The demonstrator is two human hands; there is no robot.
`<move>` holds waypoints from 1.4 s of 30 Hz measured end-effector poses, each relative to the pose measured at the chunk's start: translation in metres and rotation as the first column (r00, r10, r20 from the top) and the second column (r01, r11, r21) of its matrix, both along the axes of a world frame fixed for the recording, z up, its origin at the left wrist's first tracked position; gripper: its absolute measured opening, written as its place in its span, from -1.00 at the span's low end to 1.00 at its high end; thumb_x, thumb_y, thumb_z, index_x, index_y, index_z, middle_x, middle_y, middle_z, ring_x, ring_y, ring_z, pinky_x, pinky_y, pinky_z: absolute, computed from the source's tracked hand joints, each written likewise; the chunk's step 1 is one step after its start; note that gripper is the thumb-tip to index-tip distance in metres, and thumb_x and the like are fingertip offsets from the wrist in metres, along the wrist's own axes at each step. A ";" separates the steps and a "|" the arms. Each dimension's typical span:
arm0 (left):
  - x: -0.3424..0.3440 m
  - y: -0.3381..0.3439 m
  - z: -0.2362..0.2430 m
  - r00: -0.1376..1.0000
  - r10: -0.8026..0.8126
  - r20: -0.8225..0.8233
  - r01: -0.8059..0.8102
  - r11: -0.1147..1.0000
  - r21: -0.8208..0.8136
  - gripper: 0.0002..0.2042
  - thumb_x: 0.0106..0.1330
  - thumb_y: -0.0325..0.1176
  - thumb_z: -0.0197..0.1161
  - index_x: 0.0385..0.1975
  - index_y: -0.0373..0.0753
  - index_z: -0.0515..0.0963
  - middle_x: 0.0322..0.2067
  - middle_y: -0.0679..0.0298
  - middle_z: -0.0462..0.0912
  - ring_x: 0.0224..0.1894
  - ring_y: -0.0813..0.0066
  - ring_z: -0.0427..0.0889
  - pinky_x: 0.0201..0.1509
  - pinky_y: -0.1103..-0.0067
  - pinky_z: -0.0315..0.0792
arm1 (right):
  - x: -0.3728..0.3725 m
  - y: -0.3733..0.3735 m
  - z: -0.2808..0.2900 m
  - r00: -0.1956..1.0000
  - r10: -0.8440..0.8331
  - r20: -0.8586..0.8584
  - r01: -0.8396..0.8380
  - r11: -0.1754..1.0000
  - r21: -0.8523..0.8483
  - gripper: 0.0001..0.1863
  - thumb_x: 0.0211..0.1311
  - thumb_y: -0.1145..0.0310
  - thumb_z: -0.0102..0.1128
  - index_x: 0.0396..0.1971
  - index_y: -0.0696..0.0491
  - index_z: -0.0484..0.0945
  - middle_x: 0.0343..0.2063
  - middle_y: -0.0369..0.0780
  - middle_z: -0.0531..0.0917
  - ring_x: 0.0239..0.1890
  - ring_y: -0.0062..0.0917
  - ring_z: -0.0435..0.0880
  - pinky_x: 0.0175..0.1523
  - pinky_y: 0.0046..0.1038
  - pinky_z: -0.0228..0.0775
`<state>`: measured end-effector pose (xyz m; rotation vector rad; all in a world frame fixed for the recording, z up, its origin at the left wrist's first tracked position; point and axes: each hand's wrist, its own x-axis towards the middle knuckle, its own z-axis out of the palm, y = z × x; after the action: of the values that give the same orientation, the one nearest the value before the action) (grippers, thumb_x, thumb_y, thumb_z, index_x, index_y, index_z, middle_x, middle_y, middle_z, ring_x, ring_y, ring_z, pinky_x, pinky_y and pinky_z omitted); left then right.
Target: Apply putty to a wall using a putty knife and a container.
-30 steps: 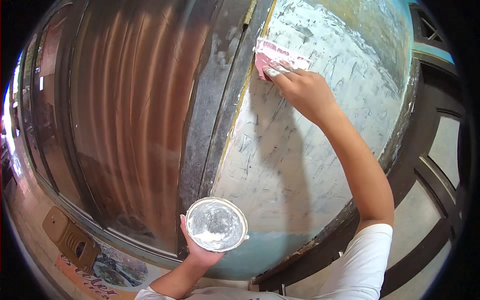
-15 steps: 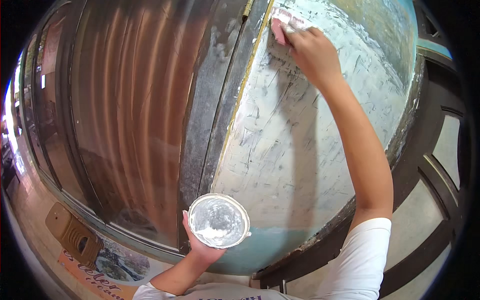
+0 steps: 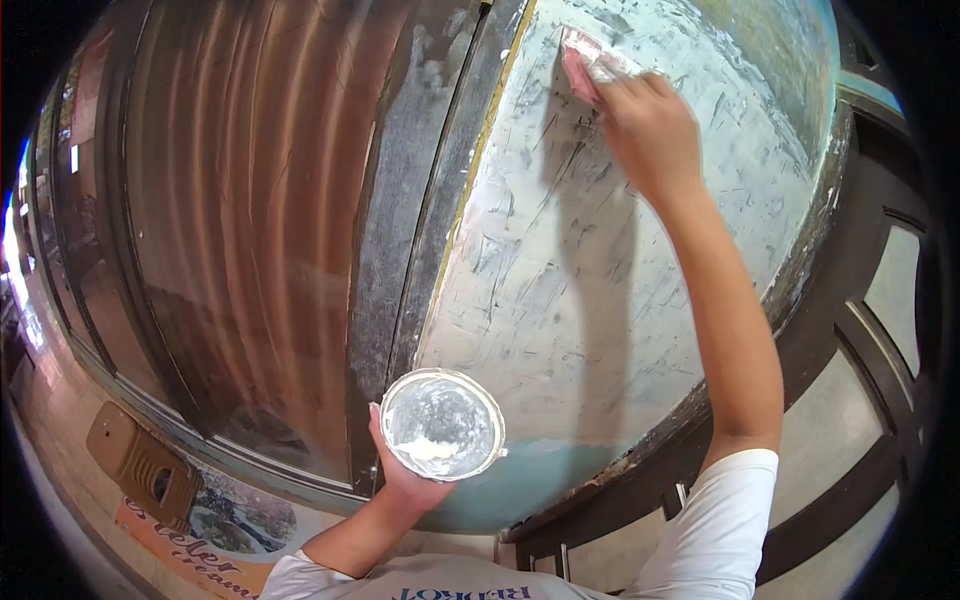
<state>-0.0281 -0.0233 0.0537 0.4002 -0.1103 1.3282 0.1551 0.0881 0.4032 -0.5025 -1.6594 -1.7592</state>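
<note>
My left hand [image 3: 410,480] grips a round white container [image 3: 440,425] from below and its left side; a smear of white paste lies on its greyish inside. Up high, my right hand [image 3: 650,130] pinches a pink flexible spreader [image 3: 578,70], coated white along its edge, against the wall [image 3: 540,290]. The wall carries streaky white coating with grey patches showing through, a bluish band at the bottom and a narrow yellow strip along its left edge.
Dark-framed glazing with brown curtains [image 3: 240,240] fills the left, beside a grey weathered post [image 3: 385,260]. A brown plastic stool [image 3: 115,440] and a printed orange banner [image 3: 180,550] lie lower left. A dark panelled door [image 3: 820,500] stands at the right.
My right hand and spreader rose along the wall, then shifted a little rightward. My left hand and the container are slightly higher in view.
</note>
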 end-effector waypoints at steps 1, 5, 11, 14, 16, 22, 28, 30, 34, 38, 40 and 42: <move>0.000 0.001 -0.002 1.000 -0.006 -0.004 0.006 1.000 -0.003 -0.17 0.25 0.49 -0.27 0.35 0.00 0.23 0.31 0.22 0.29 0.31 0.01 0.33 0.29 -0.15 0.22 | 0.004 0.010 -0.017 0.996 -0.082 0.040 0.086 0.990 -0.112 -0.75 -0.08 0.49 0.22 -0.30 0.02 0.63 -0.27 -0.29 0.71 -0.28 -0.36 0.64 -0.23 -0.38 0.49; -0.012 0.002 -0.022 0.999 0.035 0.038 -0.038 0.996 0.081 -0.23 0.34 0.41 -0.32 0.37 -0.04 0.15 0.33 0.17 0.24 0.35 0.08 0.27 0.36 -0.06 0.18 | -0.035 0.021 -0.164 0.978 0.140 0.152 -0.106 0.972 -0.212 -0.70 0.18 0.29 0.14 -0.09 -0.08 0.66 -0.17 -0.33 0.70 -0.30 -0.55 0.60 -0.11 -0.40 0.41; -0.014 -0.001 -0.030 1.000 0.010 -0.013 -0.010 0.999 0.036 -0.17 0.29 0.46 -0.34 0.37 -0.06 0.16 0.32 0.18 0.24 0.33 0.06 0.30 0.34 -0.10 0.18 | -0.019 -0.001 -0.164 0.987 0.150 0.059 -0.139 0.978 -0.158 -0.71 0.08 0.25 0.21 -0.15 -0.21 0.68 -0.15 -0.46 0.68 -0.22 -0.61 0.58 0.02 -0.31 0.27; -0.009 0.000 -0.037 0.995 0.019 -0.094 -0.020 1.000 -0.016 -0.13 0.24 0.52 -0.35 0.36 -0.03 0.17 0.32 0.22 0.25 0.33 0.07 0.29 0.34 -0.09 0.18 | 0.006 -0.001 -0.079 0.995 -0.041 -0.093 0.034 0.997 -0.071 -0.64 0.01 0.33 0.32 -0.11 -0.12 0.66 -0.02 -0.40 0.66 -0.16 -0.45 0.56 0.02 -0.29 0.26; -0.004 0.001 -0.037 0.985 0.037 -0.168 -0.041 0.999 -0.019 -0.13 0.22 0.54 -0.36 0.37 0.01 0.17 0.32 0.24 0.25 0.33 0.12 0.29 0.38 0.02 0.19 | 0.013 0.002 -0.068 0.987 -0.024 -0.159 0.020 0.999 -0.025 -0.65 -0.01 0.36 0.32 -0.13 -0.08 0.66 0.00 -0.37 0.65 -0.16 -0.41 0.56 -0.01 -0.29 0.26; -0.022 -0.019 -0.055 0.998 0.041 -0.047 -0.046 0.993 -0.107 -0.14 0.21 0.53 -0.31 0.36 0.03 0.20 0.32 0.24 0.26 0.32 0.06 0.31 0.34 -0.09 0.20 | 0.008 0.014 -0.260 0.989 -0.143 -0.027 0.119 0.903 -0.413 -0.60 0.10 0.21 0.21 0.01 -0.27 0.62 0.04 -0.43 0.60 0.00 -0.54 0.51 0.01 -0.08 0.11; -0.024 -0.036 -0.071 0.999 0.038 -0.019 -0.040 0.988 -0.151 -0.18 0.17 0.53 -0.19 0.29 0.08 0.31 0.27 0.28 0.36 0.27 0.03 0.36 0.26 -0.20 0.22 | 0.022 -0.061 -0.344 0.962 0.016 -0.272 -0.202 0.709 -0.675 -0.59 0.06 0.36 0.25 -0.01 -0.15 0.64 -0.07 -0.41 0.64 -0.12 -0.48 0.52 0.01 -0.26 0.13; -0.010 -0.045 -0.073 0.997 0.071 -0.034 -0.076 0.979 -0.188 -0.18 0.17 0.53 -0.19 0.29 0.08 0.31 0.27 0.28 0.36 0.27 0.04 0.37 0.27 -0.17 0.23 | 0.033 -0.078 -0.341 0.883 0.103 -0.458 -0.440 0.522 -0.731 -0.61 0.04 0.41 0.26 -0.04 -0.08 0.64 -0.13 -0.34 0.65 -0.20 -0.43 0.54 -0.05 -0.30 0.21; 0.034 -0.078 -0.095 0.986 0.116 -0.121 -0.143 0.958 -0.247 -0.16 0.19 0.52 -0.22 0.31 0.02 0.31 0.29 0.25 0.36 0.28 0.07 0.37 0.34 0.03 0.25 | 0.053 -0.146 -0.343 0.595 -0.054 -0.802 -0.801 0.046 -0.597 -0.69 0.06 0.47 0.22 -0.13 0.16 0.59 -0.34 -0.11 0.68 -0.40 -0.33 0.62 -0.23 -0.39 0.46; 0.096 -0.112 -0.099 0.981 0.056 -0.186 -0.095 0.973 -0.209 -0.15 0.21 0.49 -0.25 0.33 -0.03 0.29 0.29 0.23 0.37 0.28 0.14 0.40 0.35 0.15 0.27 | 0.080 -0.192 -0.360 0.640 -0.188 -0.745 -0.768 -0.182 -0.614 -0.64 0.08 0.45 0.19 -0.08 0.18 0.53 -0.39 -0.03 0.68 -0.37 -0.25 0.68 -0.18 -0.40 0.50; 0.119 -0.127 -0.094 0.975 -0.008 -0.224 -0.042 0.975 -0.217 -0.16 0.20 0.47 -0.23 0.33 -0.03 0.30 0.27 0.24 0.40 0.28 0.19 0.40 0.35 0.21 0.28 | 0.091 -0.210 -0.366 0.704 -0.203 -0.680 -0.709 -0.169 -0.684 -0.62 0.06 0.43 0.19 -0.07 0.15 0.53 -0.40 0.02 0.66 -0.35 -0.10 0.67 -0.19 -0.29 0.50; 0.131 -0.125 -0.107 0.977 -0.026 -0.210 -0.021 0.976 -0.215 -0.16 0.19 0.47 -0.21 0.32 -0.03 0.31 0.27 0.24 0.40 0.28 0.19 0.41 0.35 0.21 0.28 | 0.103 -0.228 -0.358 0.745 -0.225 -0.628 -0.667 -0.213 -0.714 -0.63 0.06 0.42 0.19 -0.07 0.15 0.53 -0.40 0.02 0.66 -0.34 -0.09 0.68 -0.20 -0.28 0.50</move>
<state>0.1034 -0.1487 -0.0529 0.3531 0.2104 1.2720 0.2585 -0.1401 0.0453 -1.1006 -2.0563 0.5884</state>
